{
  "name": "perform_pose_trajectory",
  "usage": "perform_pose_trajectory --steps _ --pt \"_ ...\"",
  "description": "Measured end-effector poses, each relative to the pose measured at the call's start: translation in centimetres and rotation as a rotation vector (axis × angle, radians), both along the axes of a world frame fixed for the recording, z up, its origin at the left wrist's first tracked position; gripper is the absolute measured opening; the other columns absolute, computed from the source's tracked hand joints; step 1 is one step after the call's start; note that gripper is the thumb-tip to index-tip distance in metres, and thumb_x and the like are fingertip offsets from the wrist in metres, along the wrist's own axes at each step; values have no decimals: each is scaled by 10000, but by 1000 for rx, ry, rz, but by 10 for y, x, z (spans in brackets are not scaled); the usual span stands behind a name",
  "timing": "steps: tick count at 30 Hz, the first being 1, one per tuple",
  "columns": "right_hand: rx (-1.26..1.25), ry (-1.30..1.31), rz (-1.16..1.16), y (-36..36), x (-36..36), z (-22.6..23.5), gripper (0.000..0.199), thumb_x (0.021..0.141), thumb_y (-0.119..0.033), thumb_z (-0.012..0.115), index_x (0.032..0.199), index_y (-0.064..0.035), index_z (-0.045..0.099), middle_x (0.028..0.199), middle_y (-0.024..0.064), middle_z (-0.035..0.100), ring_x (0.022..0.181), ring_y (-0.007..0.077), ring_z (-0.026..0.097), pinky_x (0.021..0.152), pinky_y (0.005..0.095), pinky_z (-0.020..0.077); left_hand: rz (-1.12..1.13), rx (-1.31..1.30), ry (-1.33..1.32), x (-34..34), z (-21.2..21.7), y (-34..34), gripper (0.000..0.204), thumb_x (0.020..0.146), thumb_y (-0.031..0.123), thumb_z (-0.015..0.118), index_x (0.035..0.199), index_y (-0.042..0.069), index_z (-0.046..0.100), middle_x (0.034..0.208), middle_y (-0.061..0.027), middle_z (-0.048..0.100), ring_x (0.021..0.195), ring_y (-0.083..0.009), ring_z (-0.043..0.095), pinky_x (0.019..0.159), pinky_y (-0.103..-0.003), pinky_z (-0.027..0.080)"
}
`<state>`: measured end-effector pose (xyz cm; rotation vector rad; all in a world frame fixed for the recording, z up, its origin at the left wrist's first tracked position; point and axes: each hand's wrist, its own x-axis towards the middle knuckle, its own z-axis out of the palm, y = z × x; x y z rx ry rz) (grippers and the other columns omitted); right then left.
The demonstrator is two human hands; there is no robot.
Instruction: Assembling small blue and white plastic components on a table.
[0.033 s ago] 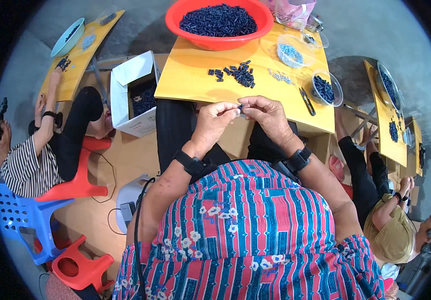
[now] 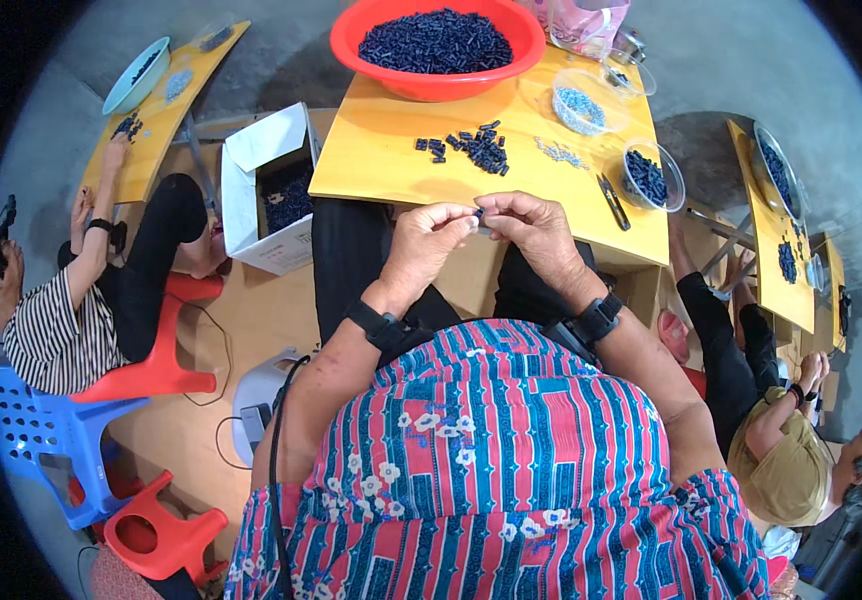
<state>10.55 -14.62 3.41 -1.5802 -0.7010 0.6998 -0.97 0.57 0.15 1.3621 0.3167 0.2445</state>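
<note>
Grey concrete floor around low yellow wooden table [image 2: 391, 165]. We pinch tiny dark blue plastic piece [image 2: 478, 213] between fingertips of both hands, just above table's near edge. Our left hand [image 2: 429, 243] closed on it with thumb and forefinger; our right hand [image 2: 533, 232] curled, fingertips meeting same piece. Small loose heap of dark blue pieces [image 2: 476, 148] on tabletop beyond hands. Big red plastic basin [image 2: 438, 45] full of same pieces at far edge. White cardboard box [image 2: 269, 190] beside table on left.
</note>
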Motion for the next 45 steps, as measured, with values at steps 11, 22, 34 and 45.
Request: perform_pose_trajectory --steps 11,22,34,45 --pt "6 21 -17 1 2 2 205 927 -45 650 1115 19 701 933 37 714 785 90 641 732 236 535 -48 -94 46 -4 12 2 207 968 177 661 1102 23 695 937 -7 682 820 -54 601 729 -208 489" --pt "-14 71 38 7 0 -1 201 956 -62 614 1113 23 706 931 41 722 766 92 657 724 229 544 -2 -119 73 -10 14 1 207 965 168 659 1103 18 694 930 -13 689 819 -59 612 729 -207 496" --pt "111 111 36 1 -6 -23 117 933 -41 659 1027 12 704 926 42 713 844 94 663 785 254 560 89 -28 106 -12 8 -18 199 948 97 652 1099 -28 682 925 -36 688 783 -77 619 699 -210 500" --pt "128 -294 -450 -72 43 23 100 914 -12 661 1011 -6 685 920 15 689 848 76 634 754 230 526 59 203 93 -12 7 -23 151 926 76 653 1046 7 715 921 -6 705 800 -58 621 696 -211 492"
